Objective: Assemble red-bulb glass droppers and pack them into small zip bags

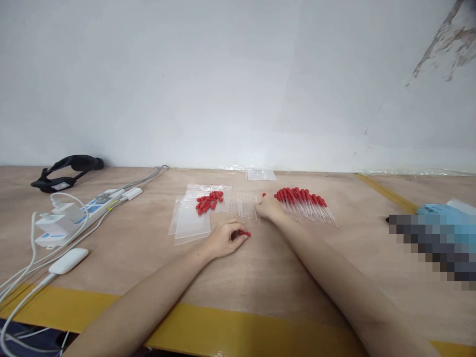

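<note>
Our left hand (pixel 223 239) pinches a red bulb (pixel 245 233); right hand (pixel 268 207) fingers curled on glass tubes (pixel 243 206), steadying them beside finished droppers (pixel 305 203).

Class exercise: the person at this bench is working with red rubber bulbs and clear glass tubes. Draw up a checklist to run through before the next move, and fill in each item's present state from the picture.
1. Left hand holds a red bulb: ok, pinched at the fingertips just above the table.
2. Right hand has a glass tube: cannot tell; it rests at the clear tubes, grip hidden.
3. Spare bulbs at hand: ok, a loose pile lies on the plastic bags.
4. Finished droppers kept apart: ok, a row lies right of the right hand.
5. Power strip and cables away from the work: ok, far left.
</note>
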The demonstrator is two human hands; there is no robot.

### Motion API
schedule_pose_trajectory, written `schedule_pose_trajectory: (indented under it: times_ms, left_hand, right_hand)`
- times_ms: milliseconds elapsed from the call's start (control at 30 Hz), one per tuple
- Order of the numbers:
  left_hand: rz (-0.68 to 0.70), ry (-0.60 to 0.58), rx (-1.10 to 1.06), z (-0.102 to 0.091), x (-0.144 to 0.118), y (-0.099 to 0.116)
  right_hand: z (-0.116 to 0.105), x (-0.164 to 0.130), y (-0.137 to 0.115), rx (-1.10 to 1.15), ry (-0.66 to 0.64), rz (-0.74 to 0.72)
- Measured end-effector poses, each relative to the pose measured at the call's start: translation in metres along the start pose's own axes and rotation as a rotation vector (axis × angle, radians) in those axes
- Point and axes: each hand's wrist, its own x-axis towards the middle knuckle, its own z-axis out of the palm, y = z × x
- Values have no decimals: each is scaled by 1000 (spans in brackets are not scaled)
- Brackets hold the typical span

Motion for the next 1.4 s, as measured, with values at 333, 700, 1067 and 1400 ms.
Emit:
schedule_pose_trajectory:
  times_ms: [333, 700, 1067, 1400]
  left_hand:
    - [24, 23, 77, 10, 6, -8]
    - [-149, 131, -92, 14, 6, -1]
    - [-207, 126, -318, 19, 8, -3]
    - [-204, 57, -540, 21, 7, -5]
  right_hand:
    - [0, -49, 75, 255, 285, -397]
    - [6, -91, 51, 253, 269, -642]
    - [14, -90, 50, 249, 253, -709]
    - [-3, -90, 52, 143, 206, -777]
